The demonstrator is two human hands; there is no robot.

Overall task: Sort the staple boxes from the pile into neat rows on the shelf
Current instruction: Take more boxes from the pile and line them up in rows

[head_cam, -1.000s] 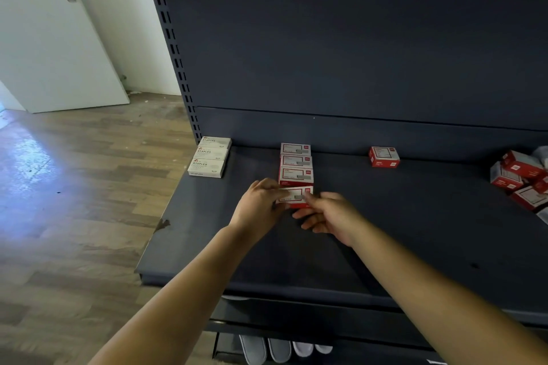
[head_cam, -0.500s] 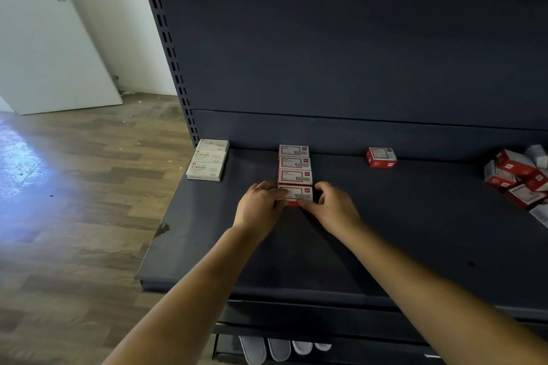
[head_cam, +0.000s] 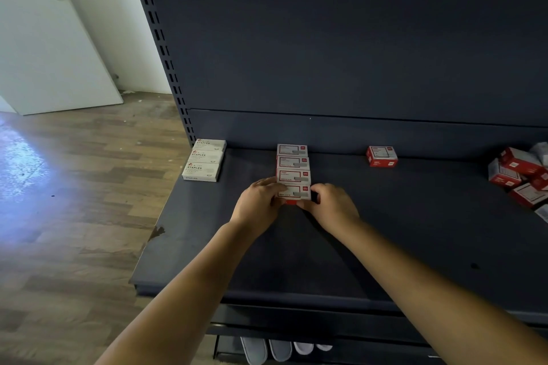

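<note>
Staple boxes are getting lined up on the dark shelf (head_cam: 415, 231), and right now the nearest box (head_cam: 294, 193) of the middle row is sitting between both hands. Left hand (head_cam: 257, 205) is pressing on its left end, right hand (head_cam: 331, 204) is cupping its right end and near edge, fingers curled around it on both sides (so pinching it from two ends, not spread). Its long axis is running left to right, same as the three boxes behind it (head_cam: 292, 163), and it's touching the one just beyond. Looks to me like the squaring-up step, nudging it flush with the column.

Farther back and left, the white row (head_cam: 204, 160) of three is sitting against the shelf's left edge. A lone red box (head_cam: 381, 156) is starting a third row far right of centre. The pile (head_cam: 523, 178) is lying well off to the right, so I'm guessing the right hand is the nearer one for the next grab.
</note>
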